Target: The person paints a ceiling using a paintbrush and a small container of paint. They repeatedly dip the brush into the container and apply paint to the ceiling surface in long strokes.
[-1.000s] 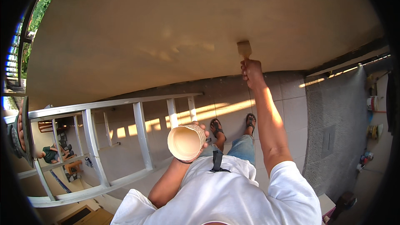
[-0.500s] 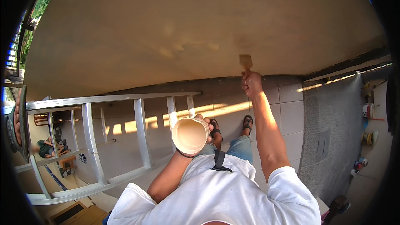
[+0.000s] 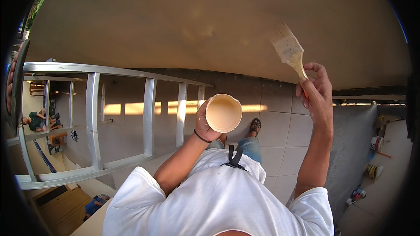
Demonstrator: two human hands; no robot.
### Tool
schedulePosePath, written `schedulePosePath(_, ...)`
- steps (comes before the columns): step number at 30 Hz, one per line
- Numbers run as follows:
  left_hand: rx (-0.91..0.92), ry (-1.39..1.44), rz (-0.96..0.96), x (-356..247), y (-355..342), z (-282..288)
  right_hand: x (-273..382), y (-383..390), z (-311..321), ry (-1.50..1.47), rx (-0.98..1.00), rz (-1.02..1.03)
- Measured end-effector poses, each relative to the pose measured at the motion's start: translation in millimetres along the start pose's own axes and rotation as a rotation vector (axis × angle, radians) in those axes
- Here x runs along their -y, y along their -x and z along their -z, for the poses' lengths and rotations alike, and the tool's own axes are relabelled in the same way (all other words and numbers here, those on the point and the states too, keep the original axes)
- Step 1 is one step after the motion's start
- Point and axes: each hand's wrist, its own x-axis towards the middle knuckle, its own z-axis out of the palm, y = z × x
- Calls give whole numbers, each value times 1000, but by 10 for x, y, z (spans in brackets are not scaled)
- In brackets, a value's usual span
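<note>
My left hand is wrapped around the side of a round, ragged-rimmed paint cup in front of my body. Cream-coloured paint fills part of the cup, whose opening faces up. In my right hand, farther right, is a flat paintbrush with a pale, paint-smeared head and an orange handle end. Its bristles point up and left, against or just in front of the brownish wall; I cannot tell whether they touch it.
A metal ladder stands close on my left. Beyond it a person sits, and another person in blue is at the lower left. Several containers, including a white bucket, are at the far right. Sunlight crosses the tiled floor.
My right hand has moved right with the brush, which now tilts up and left and shows more clearly. The cup in my left hand has shifted right and up. My view has shifted too.
</note>
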Motion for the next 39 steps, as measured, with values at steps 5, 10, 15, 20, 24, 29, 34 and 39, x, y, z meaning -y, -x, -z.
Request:
schedulePosePath(5,95,59,29,106,-89,-517,132,518,259,-358,101,-45)
schedulePosePath(10,141,16,43,195,-113,-734,-36,745,285,-600,211,316)
schedulePosePath(15,187,-50,15,521,-110,-825,-272,925,575,-47,-99,392)
schedulePosePath(20,178,-69,-50,1094,-44,-879,-641,1071,1186,-172,-234,309)
schedulePosePath(24,202,-32,-67,1761,104,-822,-1049,1346,1481,-461,-239,147)
schedulePosePath(29,153,18,-83,2944,345,-471,-1675,1836,1941,-474,-87,56)
schedulePosePath(34,99,45,16,3956,706,-191,-2009,2382,2374,-210,170,324)
schedulePosePath(39,159,106,103,4663,966,104,-2104,2939,2615,-125,484,527)
